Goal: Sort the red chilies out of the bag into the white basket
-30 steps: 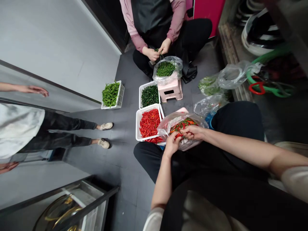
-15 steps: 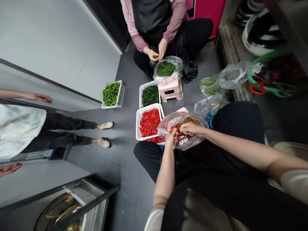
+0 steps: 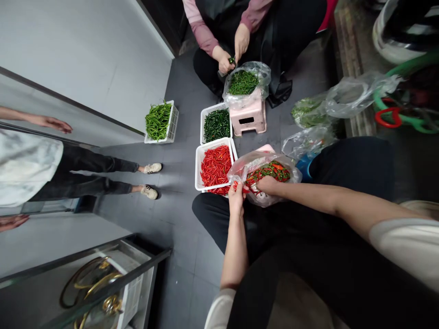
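Note:
My left hand (image 3: 236,196) is closed around a few red chili peppers (image 3: 236,184) at the left edge of a clear plastic bag (image 3: 252,161). The bag stands open in front of me, with red chilies and green stems (image 3: 269,171) inside. My right hand (image 3: 268,185) reaches into this bag; its fingers are hidden among the contents. Just left of the bag, a white basket (image 3: 198,176) holds many red chilies (image 3: 216,165). Behind it stands a second white basket (image 3: 201,125) of dark green chilies (image 3: 216,126).
Opposite, a person's hands (image 3: 233,52) handle a green chili above a bag of green stems (image 3: 243,82) on a pink stool (image 3: 247,119). A basket of light green peppers (image 3: 157,121) sits by the wall. Another person (image 3: 30,164) stands left. Plastic bags (image 3: 310,139) lie right.
My right hand has moved from beside my left hand deeper into the bag. My left hand has shifted slightly left, chilies still in it. The whole view has tilted downward a little.

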A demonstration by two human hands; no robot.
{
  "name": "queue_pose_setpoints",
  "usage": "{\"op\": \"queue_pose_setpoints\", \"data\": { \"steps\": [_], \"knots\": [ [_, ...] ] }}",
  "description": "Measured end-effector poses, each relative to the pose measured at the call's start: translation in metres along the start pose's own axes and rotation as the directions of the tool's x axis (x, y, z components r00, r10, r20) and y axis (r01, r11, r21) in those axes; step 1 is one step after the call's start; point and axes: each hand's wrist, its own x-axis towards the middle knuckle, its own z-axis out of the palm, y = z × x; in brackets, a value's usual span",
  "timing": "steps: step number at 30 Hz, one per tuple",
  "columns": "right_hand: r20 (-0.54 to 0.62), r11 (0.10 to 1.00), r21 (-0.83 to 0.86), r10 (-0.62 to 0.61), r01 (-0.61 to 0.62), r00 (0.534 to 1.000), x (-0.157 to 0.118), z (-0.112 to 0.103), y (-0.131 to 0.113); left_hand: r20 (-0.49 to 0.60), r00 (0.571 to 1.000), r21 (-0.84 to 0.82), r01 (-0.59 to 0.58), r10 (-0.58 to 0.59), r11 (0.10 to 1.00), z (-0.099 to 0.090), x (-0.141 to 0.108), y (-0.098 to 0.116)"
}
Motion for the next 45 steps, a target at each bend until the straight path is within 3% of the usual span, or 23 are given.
{"op": "queue_pose_setpoints", "data": {
  "steps": [3, 6, 11, 15, 17, 20, 24, 26, 28, 30, 32, 34, 36, 39, 42, 45],
  "knots": [
    [-0.034, 0.998, -0.013, 0.062, -0.062, 0.998, 0.001, 0.005, 0.004, 0.002, 1.000, 0.006, 0.018, -0.018, 1.000, 0.001, 0.000, -0.002],
    [-0.070, 0.998, 0.032, 0.051, -0.049, 0.996, -0.003, 0.007, 0.000, 0.003, 0.999, 0.004, 0.042, -0.042, 0.999, 0.002, 0.002, -0.003],
    [-0.063, 0.992, 0.066, 0.116, -0.111, 0.991, -0.009, 0.008, -0.005, 0.026, 1.000, 0.035, 0.005, -0.006, 0.999, 0.000, 0.001, -0.005],
    [-0.044, 0.975, 0.049, 0.217, -0.215, 0.975, -0.011, -0.018, 0.014, 0.019, 1.000, 0.027, -0.018, 0.017, 0.999, -0.002, -0.003, -0.007],
    [0.016, 0.963, 0.119, 0.242, -0.243, 0.970, -0.018, -0.038, 0.023, 0.009, 1.000, 0.016, -0.008, 0.008, 1.000, 0.001, -0.004, -0.009],
    [0.078, 0.937, 0.317, 0.128, -0.147, 0.989, -0.031, -0.059, 0.026, 0.014, 0.999, 0.006, 0.046, -0.046, 0.999, 0.013, -0.003, -0.011],
    [0.049, 0.880, 0.476, -0.027, 0.001, 0.998, -0.043, -0.069, 0.011, 0.124, 0.986, -0.008, 0.112, -0.110, 0.994, 0.034, 0.004, -0.010],
    [0.011, 0.870, 0.493, -0.022, 0.014, 1.000, -0.046, -0.072, 0.005, 0.160, 0.984, -0.044, 0.090, -0.081, 0.995, 0.040, 0.009, -0.009],
    [-0.045, 0.835, 0.550, 0.029, 0.000, 0.999, -0.049, -0.076, 0.003, 0.130, 0.991, -0.079, 0.048, -0.038, 0.996, 0.043, 0.013, -0.008],
    [-0.098, 0.758, 0.651, 0.129, -0.034, 0.987, -0.054, -0.082, 0.005, 0.081, 0.997, -0.096, 0.023, -0.015, 0.995, 0.041, 0.016, -0.006],
    [-0.079, 0.687, 0.722, 0.198, -0.081, 0.977, -0.061, -0.086, 0.008, 0.082, 0.996, -0.114, 0.035, -0.026, 0.993, 0.038, 0.017, -0.004],
    [-0.016, 0.686, 0.722, 0.150, -0.093, 0.988, -0.066, -0.088, 0.010, 0.136, 0.990, -0.144, 0.069, -0.049, 0.987, 0.035, 0.017, -0.002],
    [0.018, 0.706, 0.707, 0.024, -0.030, 1.000, -0.068, -0.087, 0.010, 0.182, 0.981, -0.181, 0.095, -0.062, 0.979, 0.033, 0.016, 0.001],
    [-0.056, 0.723, 0.682, -0.102, 0.113, 0.993, -0.065, -0.080, 0.007, 0.224, 0.974, -0.238, 0.095, -0.041, 0.967, 0.032, 0.015, 0.003],
    [-0.147, 0.749, 0.649, -0.046, 0.132, 0.988, -0.061, -0.073, 0.005, 0.225, 0.974, -0.269, 0.069, -0.006, 0.961, 0.033, 0.015, 0.001],
    [-0.223, 0.761, 0.642, 0.075, 0.089, 0.972, -0.060, -0.068, 0.005, 0.149, 0.989, -0.277, 0.047, -0.005, 0.960, 0.036, 0.012, -0.005]
  ]
}}
